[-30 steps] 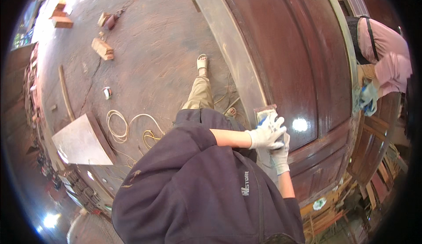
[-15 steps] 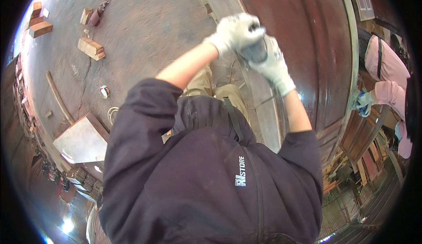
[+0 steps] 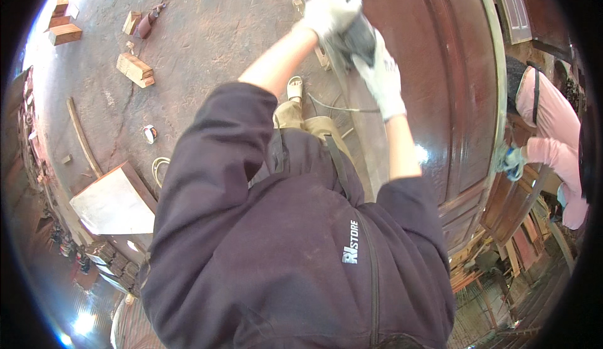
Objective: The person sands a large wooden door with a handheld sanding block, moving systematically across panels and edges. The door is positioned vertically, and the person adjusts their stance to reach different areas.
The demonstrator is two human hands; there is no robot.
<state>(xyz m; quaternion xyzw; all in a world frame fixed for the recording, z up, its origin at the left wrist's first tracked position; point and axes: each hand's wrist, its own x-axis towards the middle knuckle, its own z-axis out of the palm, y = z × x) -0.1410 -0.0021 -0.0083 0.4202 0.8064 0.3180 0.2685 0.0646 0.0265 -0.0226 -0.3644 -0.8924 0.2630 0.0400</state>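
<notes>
- Tool [image 3: 359, 40]: dark grey, rounded and compact, dull where its casing shows; finer detail is blurred and partly covered by your hands.
- Tool position: between your two hands, at the left border of the door [image 3: 411, 66], toward the top of the head view. Cannot tell whether its underside touches the surface.
- Left hand [image 3: 333, 13]: white-gloved, your grip closed over the tool's upper-left end; bare forearm slants up from your dark sleeve [image 3: 213, 135].
- Right hand [image 3: 383, 77]: white-gloved, your grip closed on the tool's lower-right side, fingers pointing up along it.
- Door: deep reddish brown, glossy, with long moulded lines and recessed panels; a bright reflection sits to the right of your right forearm.
- Pale strip [image 3: 370, 148]: greyish and dull against the door's shine, running along the door's left side, beneath your right forearm's left edge.
- Cable [image 3: 345, 109]: thin, pale, curving across the strip to near your right wrist; cannot tell whether it joins the tool.
- Co-worker [image 3: 556, 98]: pink clothing, well apart from you; one blue-gloved hand [image 3: 513, 162] at the door's right edge.
- Floor [image 3: 207, 66]: brownish, mottled, cracked; wood blocks [image 3: 135, 70] lie to your left.
</notes>
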